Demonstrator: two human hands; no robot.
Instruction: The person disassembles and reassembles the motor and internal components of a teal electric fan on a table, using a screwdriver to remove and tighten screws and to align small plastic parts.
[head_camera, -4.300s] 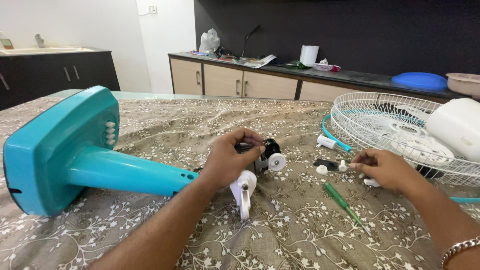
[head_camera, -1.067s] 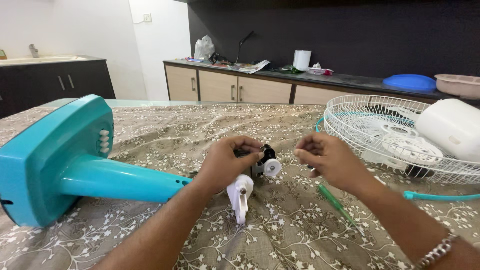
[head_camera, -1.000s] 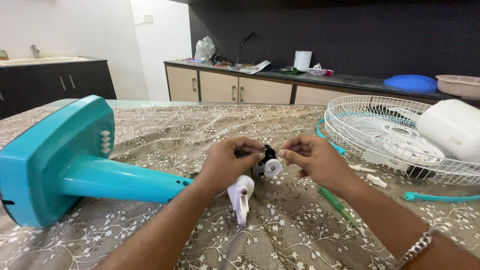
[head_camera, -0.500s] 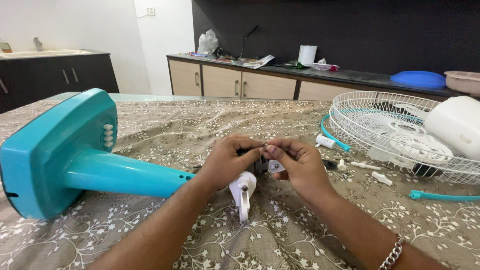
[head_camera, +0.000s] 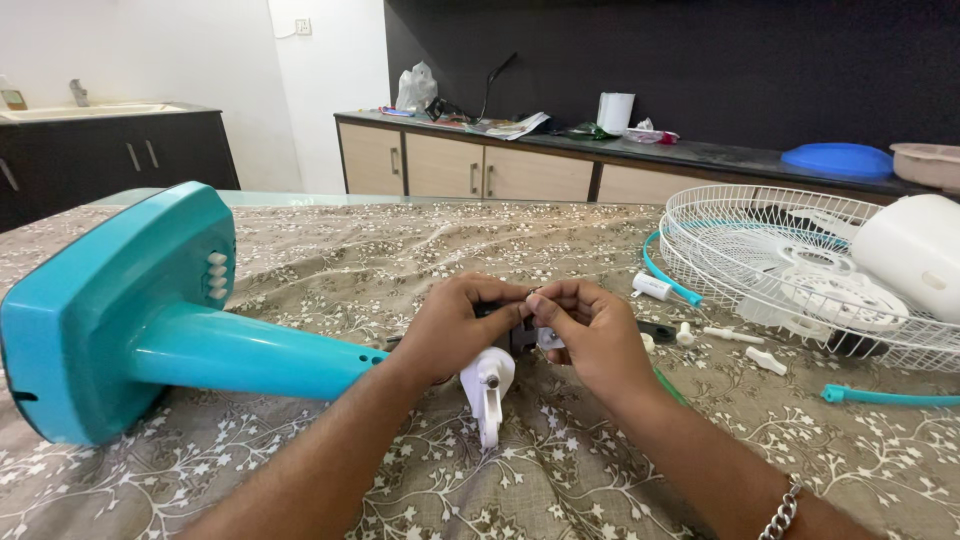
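A turquoise fan stand (head_camera: 150, 320) lies on its side on a floral tablecloth, its base at the left. At the stand's top end sits a dark motor part (head_camera: 520, 332) with a white bracket (head_camera: 487, 385) hanging below it. My left hand (head_camera: 458, 325) is wrapped around that end. My right hand (head_camera: 590, 335) meets it from the right, fingertips pinched on a small white piece against the motor part. The motor itself is mostly hidden by both hands.
A white wire fan guard (head_camera: 790, 270) and a white housing (head_camera: 915, 255) lie at the right. Small white pieces (head_camera: 740, 345), a green screwdriver (head_camera: 672, 385) and a turquoise cord (head_camera: 885, 397) lie near it. A counter with cabinets (head_camera: 480, 165) runs behind.
My right hand left the loose parts by the fan guard and moved left to the motor end, where it now pinches a small white piece. The left hand stayed in place.
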